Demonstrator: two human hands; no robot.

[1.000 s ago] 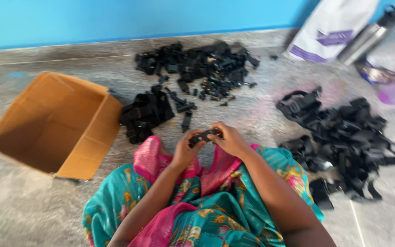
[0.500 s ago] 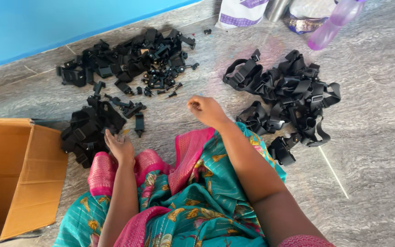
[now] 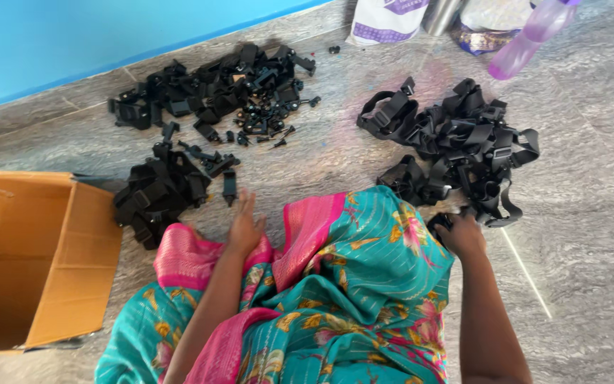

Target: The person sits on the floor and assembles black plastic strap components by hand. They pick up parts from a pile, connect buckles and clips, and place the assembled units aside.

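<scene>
On the grey stone floor [image 3: 321,163] below a blue wall, sorted black piles sit within reach. Right hand [image 3: 461,235] closes its grip on a strap at the tangled strap heap [image 3: 463,142]; left hand [image 3: 245,227] rests open, empty, beside the small clip pile [image 3: 161,192] and cardboard box [image 3: 37,263].

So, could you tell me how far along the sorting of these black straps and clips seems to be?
Done: a small heap of black pieces lies beside the open cardboard box. In hand: the right hand grips a strap at the edge of the tangled strap pile; the left hand lies open near a loose clip. Left: the strap pile and a large pile of small parts by the wall. What the box holds cannot be seen.
</scene>
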